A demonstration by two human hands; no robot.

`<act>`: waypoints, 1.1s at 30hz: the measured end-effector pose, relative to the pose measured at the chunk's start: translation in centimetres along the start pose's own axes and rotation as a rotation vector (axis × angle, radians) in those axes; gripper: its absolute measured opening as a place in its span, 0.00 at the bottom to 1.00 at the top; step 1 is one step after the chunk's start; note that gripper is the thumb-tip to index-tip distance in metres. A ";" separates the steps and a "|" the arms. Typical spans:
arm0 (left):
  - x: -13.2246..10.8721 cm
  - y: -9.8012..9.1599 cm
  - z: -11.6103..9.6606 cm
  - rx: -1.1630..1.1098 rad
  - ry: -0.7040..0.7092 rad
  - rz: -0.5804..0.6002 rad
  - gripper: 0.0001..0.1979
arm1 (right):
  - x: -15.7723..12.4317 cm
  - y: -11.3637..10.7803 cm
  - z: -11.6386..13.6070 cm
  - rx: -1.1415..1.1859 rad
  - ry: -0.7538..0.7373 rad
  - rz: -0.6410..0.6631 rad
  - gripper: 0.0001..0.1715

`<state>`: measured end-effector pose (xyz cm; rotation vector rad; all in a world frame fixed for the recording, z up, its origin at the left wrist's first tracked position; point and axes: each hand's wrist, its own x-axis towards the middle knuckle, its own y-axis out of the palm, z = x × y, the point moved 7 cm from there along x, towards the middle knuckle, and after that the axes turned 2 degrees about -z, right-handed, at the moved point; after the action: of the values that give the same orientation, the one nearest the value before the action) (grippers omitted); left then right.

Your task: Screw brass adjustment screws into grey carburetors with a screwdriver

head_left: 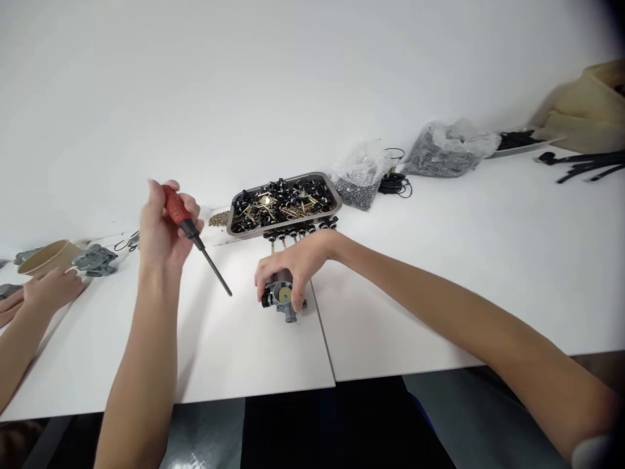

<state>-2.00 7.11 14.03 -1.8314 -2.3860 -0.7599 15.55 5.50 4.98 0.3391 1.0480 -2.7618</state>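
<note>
My left hand [168,228] is raised over the white table, its fingers wrapped round the red handle of a screwdriver [178,212]. The dark shaft points down and to the right, its tip clear of any part. My right hand [295,264] grips a grey metal carburetor-like part [284,298] from above, thumb on one side and fingers on the other. A round brass-coloured disc shows in the part's opening, with a black knob at its left. The palm and fingers hide the part's upper side.
A metal tray [336,202] of black and brass parts stands behind my right hand, with several screw-like pieces [293,233] along its front. Plastic bags [439,150] of small parts lie at right. Another person's hands [53,286] rest at far left near a grey part [96,259].
</note>
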 end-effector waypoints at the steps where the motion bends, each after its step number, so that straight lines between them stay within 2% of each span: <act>1: -0.7 0.8 0.6 0.011 0.005 0.010 0.21 | 0.0 0.0 -0.1 0.005 0.006 -0.002 0.38; 4: -3.2 2.4 2.8 0.061 0.038 0.037 0.16 | 0.0 0.1 -0.3 0.057 0.013 0.002 0.38; 8: -4.8 2.5 4.0 0.112 0.096 -0.050 0.16 | 0.1 0.2 -0.5 0.070 0.001 0.009 0.37; 14: -5.2 2.6 2.9 0.194 0.205 -0.121 0.12 | 0.1 0.0 -0.5 0.082 -0.008 0.006 0.37; 19: -5.7 2.9 3.0 0.147 0.189 -0.084 0.11 | 0.2 0.1 -1.0 0.105 0.046 0.010 0.38; 27: -5.2 2.2 3.0 0.198 0.209 -0.150 0.12 | 0.2 0.0 -0.5 0.069 0.039 -0.004 0.38; 31: -5.6 2.6 2.0 0.229 0.260 -0.137 0.12 | 0.0 -0.1 -0.3 0.082 0.051 -0.011 0.38; 33: -5.9 3.1 1.3 0.230 0.262 -0.085 0.13 | -0.1 -0.1 -0.2 0.079 0.050 -0.011 0.38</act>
<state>2.97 2.90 12.06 -1.4554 -2.2847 -0.6530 15.63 5.69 4.89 0.4165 0.9571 -2.8239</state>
